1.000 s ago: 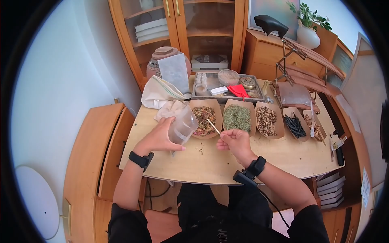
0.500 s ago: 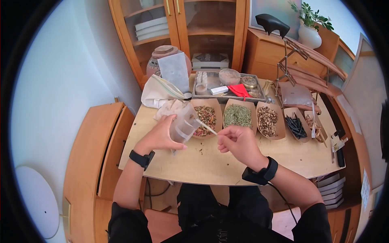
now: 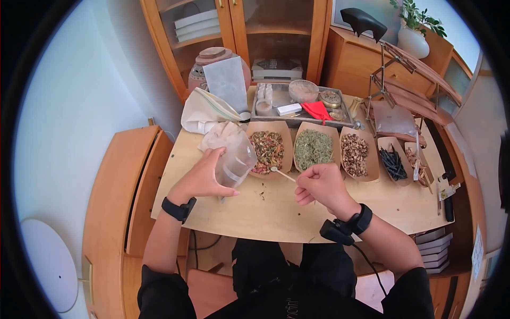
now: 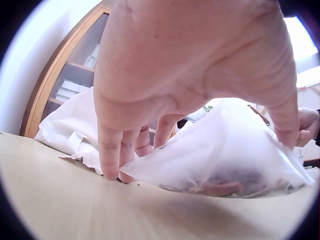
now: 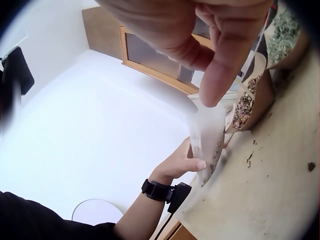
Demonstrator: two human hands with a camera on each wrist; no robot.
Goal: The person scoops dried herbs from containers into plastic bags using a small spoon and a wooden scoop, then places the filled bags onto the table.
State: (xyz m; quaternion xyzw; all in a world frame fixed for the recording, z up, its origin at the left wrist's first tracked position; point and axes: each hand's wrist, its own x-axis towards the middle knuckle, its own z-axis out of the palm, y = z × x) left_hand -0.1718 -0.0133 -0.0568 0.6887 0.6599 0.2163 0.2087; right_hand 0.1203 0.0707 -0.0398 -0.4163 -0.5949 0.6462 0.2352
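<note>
The spoon (image 3: 285, 175), pinched by the right fingers (image 5: 220, 82), is now clear of the bag (image 3: 235, 161) — held by the left fingers (image 4: 109, 155) — so one scoop seems delivered.

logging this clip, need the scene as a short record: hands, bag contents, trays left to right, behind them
left hand: holds a translucent bag between thumb and fingers
bag contents: reddish and dark pieces show through its lower part
right hand: pinches a slim-handled spoon
paper trays, left to right: dried petal mix; dried green herb; chopped brown pieces; dark sticks; light brown pieces
behind: grey tray holding a red pouch and white box
</note>
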